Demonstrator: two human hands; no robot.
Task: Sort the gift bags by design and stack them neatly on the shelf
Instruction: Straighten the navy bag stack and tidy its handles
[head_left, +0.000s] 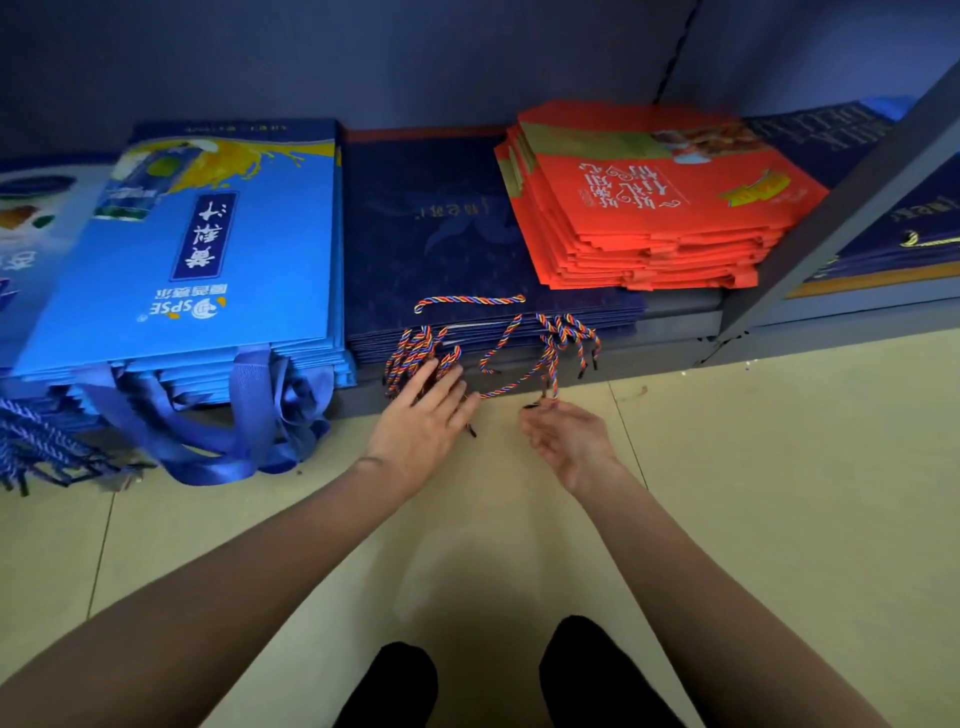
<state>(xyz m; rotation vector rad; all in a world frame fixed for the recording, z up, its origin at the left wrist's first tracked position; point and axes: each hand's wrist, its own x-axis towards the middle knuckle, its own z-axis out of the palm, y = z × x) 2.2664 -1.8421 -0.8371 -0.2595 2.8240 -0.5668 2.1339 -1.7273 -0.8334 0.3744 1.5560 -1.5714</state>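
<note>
The left hand is lying flat with straight fingers against the twisted cord handles of the navy gift bags stacked on the low shelf. The right hand, palm up, is pinching one cord end. Pale tiled floor is lying below.

We read "SPSE", upside down, white, beside logo on light blue bag stack, left of frame. Chinese characters on it, on red stack, on navy stack: we cannot read.
</note>
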